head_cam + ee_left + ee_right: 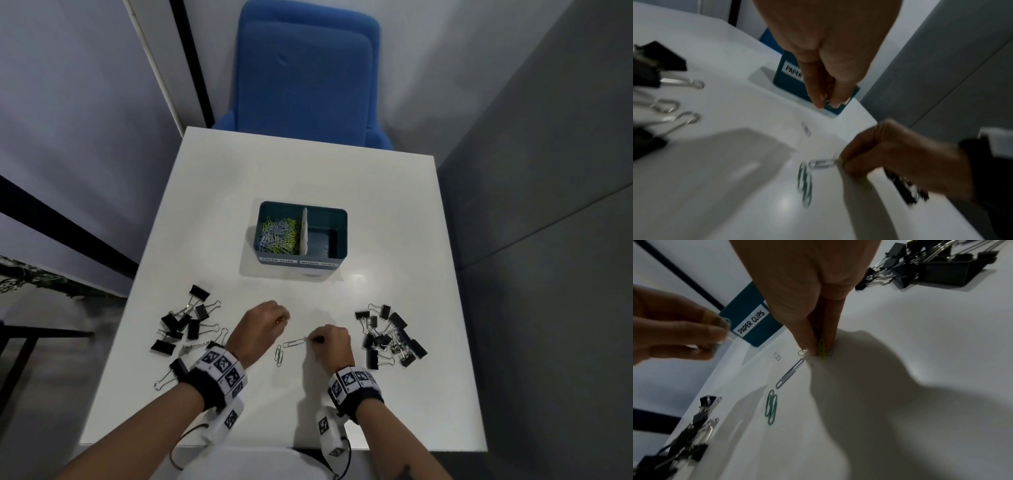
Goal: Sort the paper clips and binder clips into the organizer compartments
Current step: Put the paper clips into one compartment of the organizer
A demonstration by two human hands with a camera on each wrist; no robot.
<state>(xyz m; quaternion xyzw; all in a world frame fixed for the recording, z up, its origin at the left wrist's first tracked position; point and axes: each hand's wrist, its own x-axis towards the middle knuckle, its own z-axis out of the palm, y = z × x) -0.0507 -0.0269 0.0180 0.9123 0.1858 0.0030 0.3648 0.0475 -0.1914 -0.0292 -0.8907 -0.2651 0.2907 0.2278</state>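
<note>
The teal organizer (297, 268) stands mid-table; its left compartment, labelled PAPER CLIPS (751, 324), holds many paper clips (278, 233), and the right compartment is empty. My left hand (282, 318) hovers in front of it and pinches a few paper clips (828, 102). To its right, my right hand (311, 339) has its fingertips down on the table, pinching a yellow-green paper clip (821, 347). A long silver paper clip (294, 342) and two green paper clips (280, 356) lie between the hands. One small clip (806, 131) lies nearer the organizer.
Black binder clips lie in two piles, one left (188, 325) of my hands and one right (390, 335). The white table (308, 171) ends close behind my wrists. A blue chair (305, 75) stands at the far edge, and grey walls close in on both sides.
</note>
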